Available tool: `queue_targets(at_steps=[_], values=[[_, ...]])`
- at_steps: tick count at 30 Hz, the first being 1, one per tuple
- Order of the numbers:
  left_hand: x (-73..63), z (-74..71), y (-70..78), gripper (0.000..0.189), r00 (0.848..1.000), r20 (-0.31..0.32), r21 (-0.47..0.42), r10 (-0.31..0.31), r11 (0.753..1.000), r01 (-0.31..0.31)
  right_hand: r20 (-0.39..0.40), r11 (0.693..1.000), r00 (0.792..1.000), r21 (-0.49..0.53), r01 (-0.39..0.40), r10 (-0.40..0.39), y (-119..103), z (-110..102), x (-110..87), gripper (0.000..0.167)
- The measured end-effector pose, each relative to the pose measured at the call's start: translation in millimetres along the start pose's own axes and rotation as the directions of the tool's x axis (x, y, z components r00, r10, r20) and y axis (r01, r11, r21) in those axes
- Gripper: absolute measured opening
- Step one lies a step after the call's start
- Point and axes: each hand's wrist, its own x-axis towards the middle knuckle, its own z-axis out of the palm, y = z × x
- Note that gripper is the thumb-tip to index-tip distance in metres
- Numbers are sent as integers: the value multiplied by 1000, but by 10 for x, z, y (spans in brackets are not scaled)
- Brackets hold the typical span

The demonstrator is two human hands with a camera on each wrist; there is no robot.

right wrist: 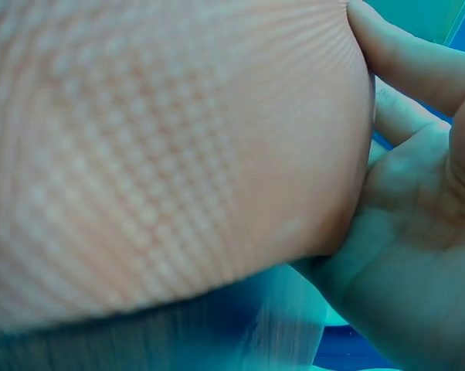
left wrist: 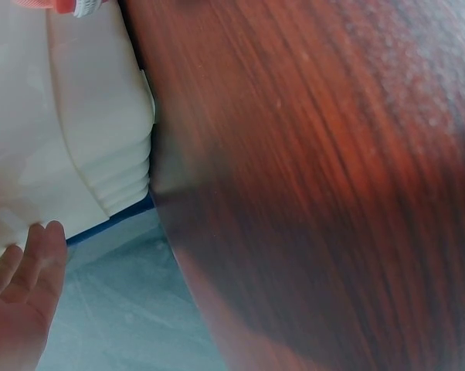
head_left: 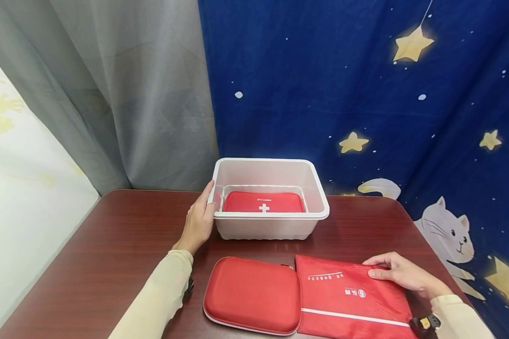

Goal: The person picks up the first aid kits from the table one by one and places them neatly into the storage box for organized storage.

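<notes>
My left hand (head_left: pixel 198 225) rests against the left side of a white plastic bin (head_left: pixel 263 228), its fingers fairly straight; in the left wrist view the fingertips (left wrist: pixel 55 229) meet the bin's outer wall. Inside the bin lies a red first-aid pouch (head_left: pixel 237 201) with a white cross. At the front right, my right hand (head_left: pixel 403 272) pinches the far right edge of a flat red fabric bag (head_left: pixel 343 294) with white print, thumb on top. The right wrist view shows that edge lifted between thumb and fingers, the fabric (right wrist: pixel 163 170) filling much of the frame.
A red hard zip case (head_left: pixel 252 296) lies left of the bag, touching its side. Everything stands on a dark red wooden table (head_left: pixel 123 254). Behind it hang a grey curtain (head_left: pixel 161 103) and a blue star-patterned curtain (head_left: pixel 288 84).
</notes>
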Motion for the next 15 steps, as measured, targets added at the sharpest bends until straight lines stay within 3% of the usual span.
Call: queue_targets(at_steps=[10,15], values=[[2,-6,8,59,1000,-5,-4,2,1000,-2,50,996,999,92,5,-10,-14,-8,-19,31],[-5,-6,9,59,1000,-4,-3,3,1000,-3,24,998,1000,66,12,-13,-5,-18,-14,31]])
